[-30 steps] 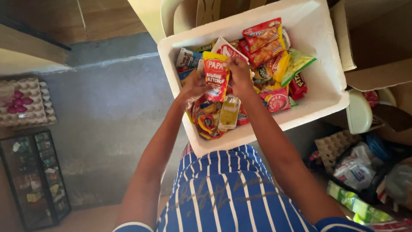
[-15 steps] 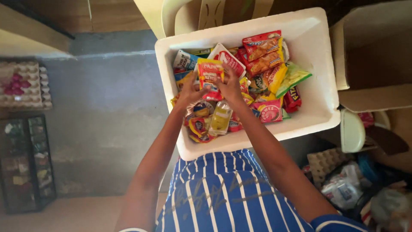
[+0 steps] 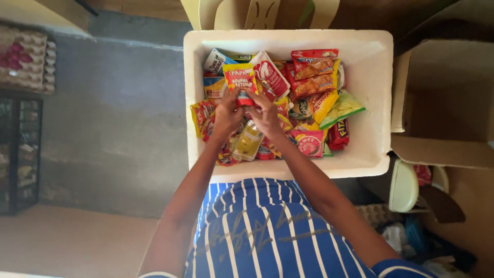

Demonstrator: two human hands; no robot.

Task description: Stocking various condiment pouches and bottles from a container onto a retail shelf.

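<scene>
Two hands on one yellow-red sachet: left hand and right hand both pinch its lower edge, fingers closed on it. Sachet held over white foam box crammed with snack packets, small oil bottle below hands.

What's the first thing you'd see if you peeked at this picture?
A white foam box in the middle, packed with bright snack packets. Both hands, left hand and right hand, pinch a yellow and red sachet above the pile. Below is a blue striped shirt.
</scene>
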